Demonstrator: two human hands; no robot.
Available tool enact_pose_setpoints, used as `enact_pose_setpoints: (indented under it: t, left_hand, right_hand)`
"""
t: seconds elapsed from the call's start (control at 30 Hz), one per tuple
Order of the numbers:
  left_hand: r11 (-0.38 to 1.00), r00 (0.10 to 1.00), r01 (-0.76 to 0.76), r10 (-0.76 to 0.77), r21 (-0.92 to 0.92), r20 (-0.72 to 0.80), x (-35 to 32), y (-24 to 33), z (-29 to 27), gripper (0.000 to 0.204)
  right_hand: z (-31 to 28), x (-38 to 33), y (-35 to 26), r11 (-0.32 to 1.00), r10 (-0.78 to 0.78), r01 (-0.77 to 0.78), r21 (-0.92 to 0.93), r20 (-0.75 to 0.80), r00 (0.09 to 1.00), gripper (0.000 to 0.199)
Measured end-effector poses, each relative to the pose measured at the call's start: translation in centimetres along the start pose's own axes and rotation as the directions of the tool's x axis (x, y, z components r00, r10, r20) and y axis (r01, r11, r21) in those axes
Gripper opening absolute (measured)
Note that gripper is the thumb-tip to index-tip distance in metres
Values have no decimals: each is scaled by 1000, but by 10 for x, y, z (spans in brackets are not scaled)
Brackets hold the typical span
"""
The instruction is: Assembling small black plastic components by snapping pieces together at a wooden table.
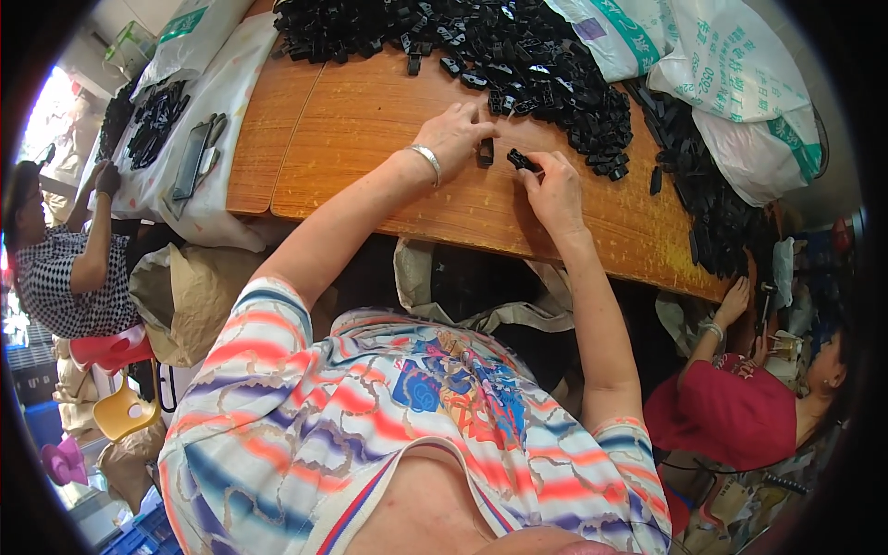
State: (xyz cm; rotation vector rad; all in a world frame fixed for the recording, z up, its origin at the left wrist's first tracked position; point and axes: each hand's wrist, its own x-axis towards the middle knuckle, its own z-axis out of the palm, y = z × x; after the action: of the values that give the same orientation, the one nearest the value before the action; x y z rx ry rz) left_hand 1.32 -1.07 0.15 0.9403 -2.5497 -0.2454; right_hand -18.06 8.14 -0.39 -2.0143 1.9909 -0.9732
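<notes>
The person's left hand (455,134) rests on the wooden table (370,139), palm down with the fingers bent loosely, its fingertips touching a small black plastic piece (486,152) that stands alone on the bare wood; its grip is slack and closes on nothing, and a silver bangle (427,160) circles the wrist. The right hand (555,190) lies just beside it, to the right; thumb and forefinger pinch a second black plastic part (521,160), so this grip is narrow and shut around that part, which sits at the fingertips just above the tabletop, near the lone piece but apart from it. Beyond both hands a large heap of black plastic parts (518,65) spreads across the far side of the table, its edge close to the right hand; a few loose pieces lie scattered between heap and hands. White printed sacks (731,83) lie at the far right corner of the table, and more black parts spill down the right edge beside them. To the left, a white sheet (208,102) carries a smaller pile of black pieces (157,116) and a flat dark object whose kind cannot be told. A person in a checked top (65,277) sits at the left with one arm raised; another person in a red top (731,407) sits at the lower right, a hand reaching up to the table's edge. A brown paper sack (190,296) stands on the floor below the table, and an open sack mouth (481,287) shows in front of the person's lap.
</notes>
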Motion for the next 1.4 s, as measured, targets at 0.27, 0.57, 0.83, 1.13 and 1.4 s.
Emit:
enact_pose_setpoints:
  t: [0.27, 0.57, 0.83, 1.13, 1.4]
  left_hand:
    - [987, 999, -8, 16, -163, 48, 3, -11, 6, 23]
    - [976, 991, 89, -67, -199, 115, 3, -13, 6, 22]
    - [984, 998, 28, -19, -173, 52, 5, -17, 12, 24]
    - [930, 943, 42, 84, -366, 322, 9, -30, -6, 24]
    - [989, 969, 128, -110, 71, -222, 57, -69, 10, 35]
  right_hand:
    - [15, 11, -20, 994, -29, 33, 101, -46, 999, 22]
    - [14, 11, -27, 931, -249, 271, -247, 115, 962, 17]
    - [39, 3, -37, 645, -322, 433, -630, 290, 901, 19]
    - [0, -45, -28, 937, -262, 294, -191, 173, 949, 30]
    - [-38, -96, -52, 952, -271, 305, -24, 395, 878, 24]
